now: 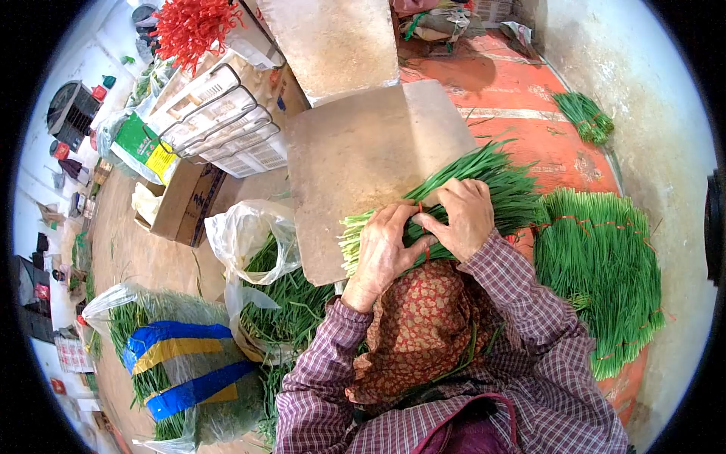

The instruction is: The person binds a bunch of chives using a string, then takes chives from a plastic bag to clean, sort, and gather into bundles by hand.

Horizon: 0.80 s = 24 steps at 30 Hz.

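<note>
A bundle of garlic chives (495, 175) lies across the near right part of a square board (355, 151), its pale cut ends to the left and green leaves to the right. My left hand (384, 250) is closed round the bundle near the pale ends. My right hand (463, 218) grips it from the leafy side, with the thumb pointing toward my left hand. Between the two hands a red tie (420, 207) shows around the stems. Whether my fingertips pinch the tie itself is hidden. A patterned brown cloth (427, 321) covers my lap below the board.
Tied chive bundles (594, 272) are stacked on the orange sheet (514, 83) to my right; a smaller bundle (584, 119) lies by the wall. Plastic bags of loose greens (283, 310) stand left, near a cardboard box (181, 200) and white crates (215, 113). Red ties (198, 30) hang beyond.
</note>
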{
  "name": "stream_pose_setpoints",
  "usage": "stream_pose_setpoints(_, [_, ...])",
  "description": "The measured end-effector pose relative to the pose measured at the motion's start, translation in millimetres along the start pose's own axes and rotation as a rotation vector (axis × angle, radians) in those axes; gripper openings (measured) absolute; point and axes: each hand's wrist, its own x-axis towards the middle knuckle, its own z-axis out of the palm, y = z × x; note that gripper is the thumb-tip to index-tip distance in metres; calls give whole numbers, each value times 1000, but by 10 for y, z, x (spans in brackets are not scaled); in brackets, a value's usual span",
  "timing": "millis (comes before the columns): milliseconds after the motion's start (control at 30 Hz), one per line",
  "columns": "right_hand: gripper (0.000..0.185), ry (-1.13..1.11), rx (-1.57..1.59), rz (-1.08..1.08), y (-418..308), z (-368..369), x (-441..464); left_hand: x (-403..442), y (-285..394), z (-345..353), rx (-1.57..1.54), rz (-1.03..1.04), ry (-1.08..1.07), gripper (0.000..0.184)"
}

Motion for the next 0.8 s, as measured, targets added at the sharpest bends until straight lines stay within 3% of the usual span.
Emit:
stream_pose_setpoints(200, [13, 95, 300, -7, 9, 110, -29, -3, 12, 5, 11, 7, 8, 43])
stream_pose_setpoints(267, [9, 141, 257, -62, -31, 95, -66, 7, 15, 14, 21, -16, 5, 42])
stream_pose_setpoints(333, [7, 151, 254, -79, -27, 124, -80, 67, -12, 24, -9, -61, -18, 52])
stream_pose_setpoints(467, [7, 184, 309, -90, -19, 183, 84, 136, 26, -23, 321, -45, -131, 98])
stream_pose_setpoints(533, [14, 152, 404, -42, 61, 240, 210, 273, 188, -123, 412, -185, -353, 106])
stream_pose_setpoints(600, [20, 79, 535, 16, 172, 321, 310, 278, 55, 28, 536, -152, -224, 110])
stream_pose_setpoints(667, [21, 139, 608, 47, 278, 557, 342, 387, -241, 96, 391, -204, -281, 108])
stream_pose_setpoints(733, [18, 96, 908, 135, 58, 372, 419, 519, -432, 12, 230, -294, -336, 104])
stream_pose_setpoints(767, [18, 79, 945, 111, -26, 379, 363, 497, -483, -66, 257, -325, -316, 104])
stream_pose_setpoints(800, [15, 44, 896, 46, -9, 353, 304, 537, -495, -82, 197, -339, -435, 102])
